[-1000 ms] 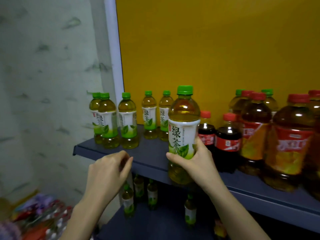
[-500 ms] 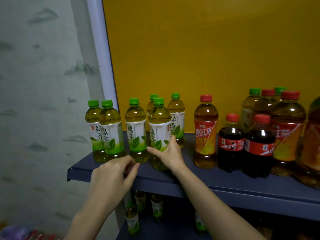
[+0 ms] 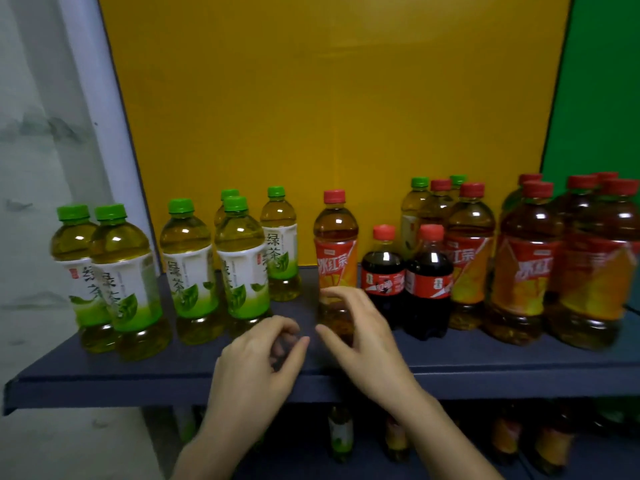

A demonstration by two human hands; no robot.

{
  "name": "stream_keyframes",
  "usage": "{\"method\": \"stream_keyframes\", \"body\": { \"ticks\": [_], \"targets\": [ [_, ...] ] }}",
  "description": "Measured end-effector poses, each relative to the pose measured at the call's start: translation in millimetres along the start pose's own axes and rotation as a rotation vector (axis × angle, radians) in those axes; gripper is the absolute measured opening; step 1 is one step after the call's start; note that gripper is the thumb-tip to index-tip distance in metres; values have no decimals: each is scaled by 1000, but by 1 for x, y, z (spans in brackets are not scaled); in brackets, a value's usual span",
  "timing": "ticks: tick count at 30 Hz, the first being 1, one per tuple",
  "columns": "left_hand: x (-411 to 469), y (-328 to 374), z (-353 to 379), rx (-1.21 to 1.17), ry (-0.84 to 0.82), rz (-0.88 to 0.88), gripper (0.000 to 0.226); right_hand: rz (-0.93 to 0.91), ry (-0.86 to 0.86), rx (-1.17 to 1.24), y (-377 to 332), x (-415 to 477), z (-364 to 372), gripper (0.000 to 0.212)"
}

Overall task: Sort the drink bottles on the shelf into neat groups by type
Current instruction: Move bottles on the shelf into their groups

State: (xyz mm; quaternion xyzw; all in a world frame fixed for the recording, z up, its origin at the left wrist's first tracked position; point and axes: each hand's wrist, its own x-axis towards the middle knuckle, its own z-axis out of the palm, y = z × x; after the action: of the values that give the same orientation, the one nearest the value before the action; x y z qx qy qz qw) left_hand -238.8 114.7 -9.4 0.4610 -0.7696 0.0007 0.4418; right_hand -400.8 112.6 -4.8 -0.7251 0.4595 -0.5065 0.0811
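Note:
Several green-capped green tea bottles (image 3: 239,268) stand grouped at the left of the dark blue shelf (image 3: 194,372). One red-capped iced red tea bottle (image 3: 335,247) stands alone at the middle. Two small cola bottles (image 3: 383,271) are just right of it. Larger red tea bottles (image 3: 523,268) crowd the right, with two green-capped bottles (image 3: 415,209) behind them. My right hand (image 3: 360,334) curves around the lone red tea bottle's lower part, fingers apart; I cannot tell if it touches. My left hand (image 3: 259,362) hovers beside it, loosely curled and empty.
A yellow back panel (image 3: 311,116) and a green panel (image 3: 602,81) close the shelf behind. A white post (image 3: 100,109) and a grey wall stand at the left. More bottles (image 3: 341,434) show on the lower shelf.
My right hand set the green tea bottle down among the left group, let go and moved right to the lone red tea bottle. The view swung right. My left hand stayed curled and empty.

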Motion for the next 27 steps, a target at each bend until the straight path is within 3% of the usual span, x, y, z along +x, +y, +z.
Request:
{"method": "stream_keyframes", "body": {
  "ticks": [3,7,12,20,27],
  "targets": [
    [9,25,41,-175,-65,42,37,14,265,-81,14,-15,-47,34],
    [21,54,82,-322,-114,-24,63,119,478,-163,39,-19,-81,44],
    [38,76,105,-321,-67,-96,85,253,433,-186,58,-18,-77,62],
    [62,81,130,-309,-41,-243,77,345,427,-247,60,-12,-63,77],
    [68,81,136,-282,-6,-276,73,382,463,-294,59,-11,-56,76]
  ]
}}
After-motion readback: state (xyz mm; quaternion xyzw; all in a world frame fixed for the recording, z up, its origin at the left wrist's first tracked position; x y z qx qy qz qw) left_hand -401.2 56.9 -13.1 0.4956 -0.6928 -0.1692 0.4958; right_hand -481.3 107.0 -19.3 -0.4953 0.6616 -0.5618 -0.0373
